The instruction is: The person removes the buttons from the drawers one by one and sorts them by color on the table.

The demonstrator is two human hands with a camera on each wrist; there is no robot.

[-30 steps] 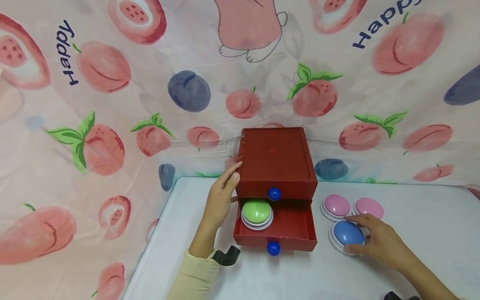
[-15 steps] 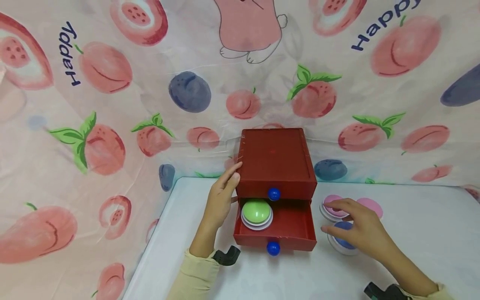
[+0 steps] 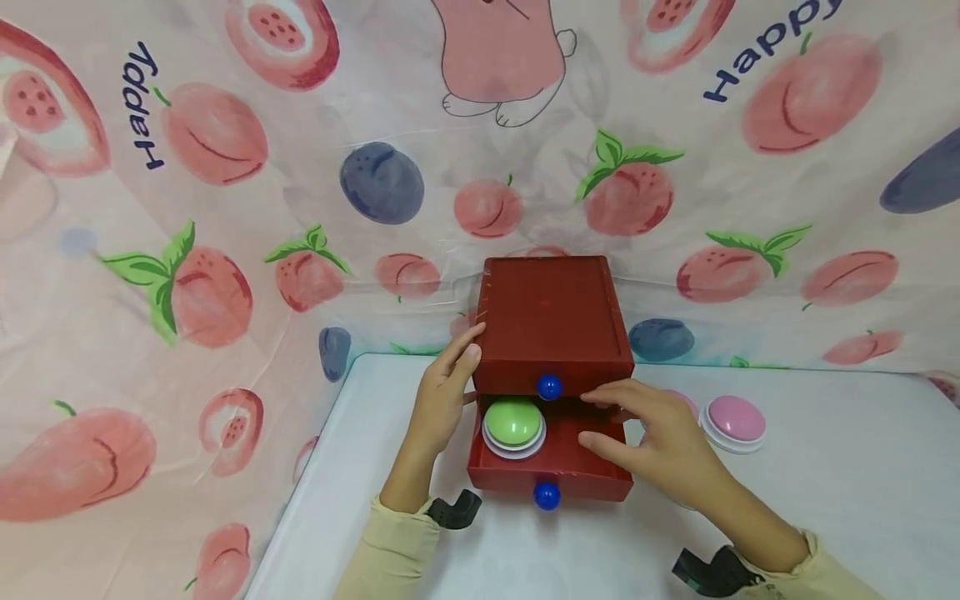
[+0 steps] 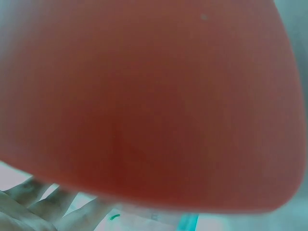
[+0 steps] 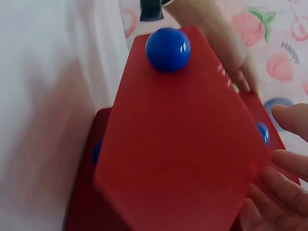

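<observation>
In the head view a red two-drawer box (image 3: 551,312) stands with its lower drawer (image 3: 592,482) pulled out. A green-topped round push button (image 3: 513,422) sits in the drawer's left part. My left hand (image 3: 441,400) rests against the box's left side, fingers fairly straight. My right hand (image 3: 663,437) hovers at the drawer's right side, thumb and fingers apart with nothing between them. In the right wrist view the red drawer front with its blue knob (image 5: 168,49) is large, and the right hand's fingers (image 5: 288,187) show beside it. The blue button is almost wholly hidden by the right hand.
A pink button (image 3: 737,418) stands on the white table (image 3: 847,500) to the right. Another pink button (image 3: 685,402) is partly covered by the right hand. Behind the box hangs a fruit-patterned cloth (image 3: 420,83).
My right hand has left the blue button and moved left, empty, to the open drawer. The left hand stays on the box; the green button has not moved.
</observation>
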